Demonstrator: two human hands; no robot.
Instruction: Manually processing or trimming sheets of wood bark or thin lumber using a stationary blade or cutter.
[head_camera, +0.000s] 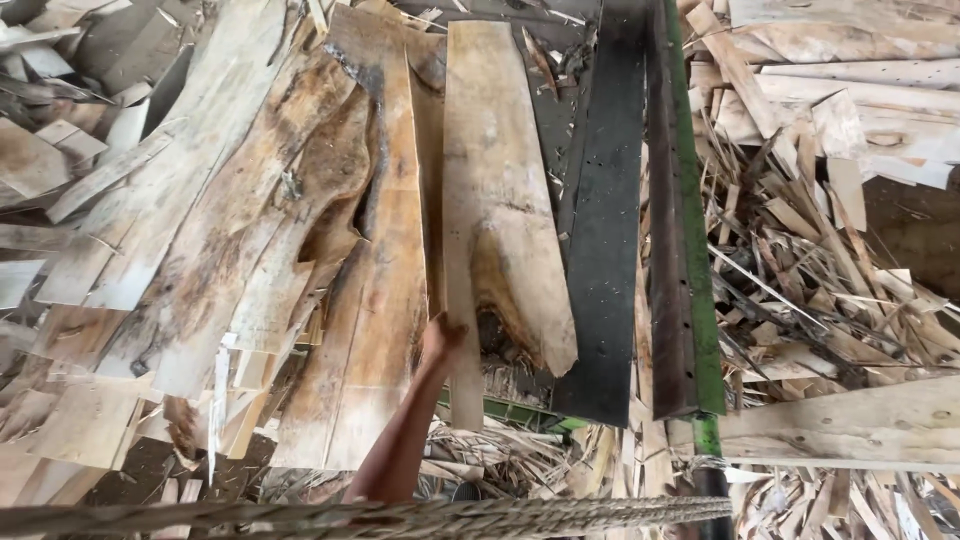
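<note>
My left hand reaches up from the bottom centre and grips the lower left edge of a long pale veneer sheet. The sheet has a dark knot hole near its lower end and lies lengthwise beside a dark belt. Left of the hand lies a browner, stained veneer sheet, overlapping other sheets. My right hand is out of sight.
A green metal frame rail runs along the belt's right side. A heap of broken veneer scraps fills the right. Stacked veneer sheets cover the left. A braided rope crosses the bottom edge, and a pale plank lies at lower right.
</note>
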